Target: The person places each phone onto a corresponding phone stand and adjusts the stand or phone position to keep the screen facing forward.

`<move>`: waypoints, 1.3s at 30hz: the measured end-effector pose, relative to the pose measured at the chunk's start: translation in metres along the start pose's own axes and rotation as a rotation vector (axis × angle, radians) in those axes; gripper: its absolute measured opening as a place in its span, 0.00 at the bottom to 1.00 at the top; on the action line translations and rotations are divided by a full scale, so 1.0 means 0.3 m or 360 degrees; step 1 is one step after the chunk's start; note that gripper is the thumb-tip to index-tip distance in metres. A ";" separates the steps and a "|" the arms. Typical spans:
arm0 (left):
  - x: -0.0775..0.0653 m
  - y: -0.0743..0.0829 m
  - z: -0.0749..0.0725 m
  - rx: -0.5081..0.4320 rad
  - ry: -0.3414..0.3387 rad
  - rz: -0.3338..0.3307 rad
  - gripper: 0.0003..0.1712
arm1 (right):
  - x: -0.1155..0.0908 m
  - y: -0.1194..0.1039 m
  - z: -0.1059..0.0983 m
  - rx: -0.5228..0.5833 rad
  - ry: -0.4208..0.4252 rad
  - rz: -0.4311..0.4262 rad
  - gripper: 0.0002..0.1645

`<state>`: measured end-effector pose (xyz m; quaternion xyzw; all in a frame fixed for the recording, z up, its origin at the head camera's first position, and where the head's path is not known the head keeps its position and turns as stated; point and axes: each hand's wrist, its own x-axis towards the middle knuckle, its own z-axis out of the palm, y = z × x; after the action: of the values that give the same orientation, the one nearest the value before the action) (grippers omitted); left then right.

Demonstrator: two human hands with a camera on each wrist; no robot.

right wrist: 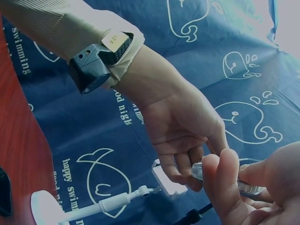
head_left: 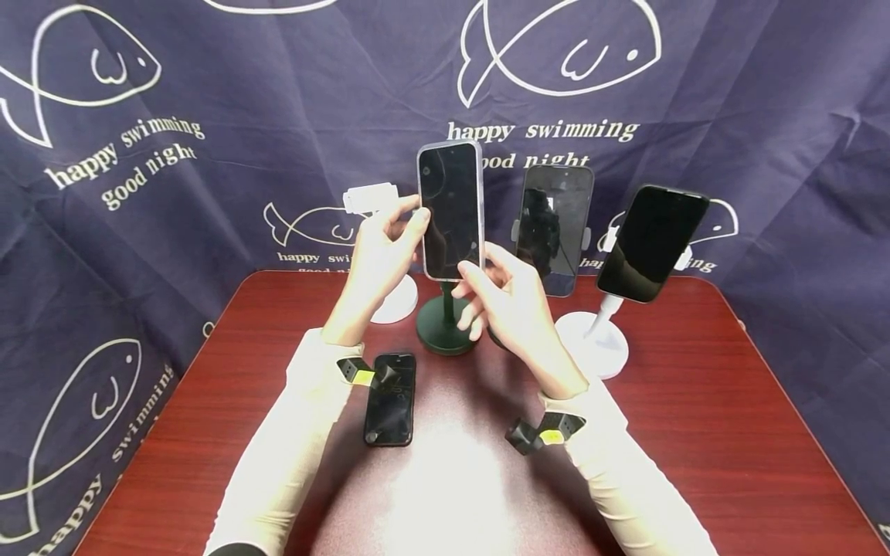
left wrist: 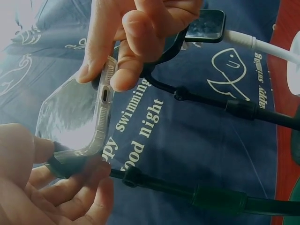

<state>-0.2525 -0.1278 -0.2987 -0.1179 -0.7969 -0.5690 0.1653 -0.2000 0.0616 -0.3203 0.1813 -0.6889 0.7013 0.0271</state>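
Observation:
Both hands are at a phone in a clear case (head_left: 452,212), standing upright with its dark screen toward me at the dark green phone stand (head_left: 445,332). My left hand (head_left: 382,251) grips the left edge, thumb at the front and fingers behind. In the left wrist view, those fingers lie around the green clamp (left wrist: 68,166) behind the case. With my right hand (head_left: 511,305), I pinch the lower right corner, thumb on the front. The charging port (left wrist: 105,96) shows in the bottom edge. In the right wrist view the phone (right wrist: 251,189) is mostly hidden by fingers.
On the left stands a white stand with a bare holder (head_left: 371,198). To the right, one phone (head_left: 555,232) is in a dark stand and another phone (head_left: 650,243) in a white stand (head_left: 594,347). A black phone (head_left: 391,401) lies on the red-brown table (head_left: 695,432) by the left forearm.

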 end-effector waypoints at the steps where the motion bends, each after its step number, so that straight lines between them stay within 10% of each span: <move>1: 0.000 0.000 -0.002 0.0012 -0.0011 0.0013 0.25 | 0.000 0.001 0.000 0.0001 0.0000 0.0001 0.12; 39: 0.019 0.026 -0.025 0.0037 -0.0235 0.0016 0.20 | 0.018 0.015 -0.002 -0.0028 -0.0082 0.0035 0.19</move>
<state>-0.2536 -0.1325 -0.2874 -0.1616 -0.8128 -0.5487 0.1103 -0.2066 0.0607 -0.3230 0.1914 -0.6976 0.6905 0.0034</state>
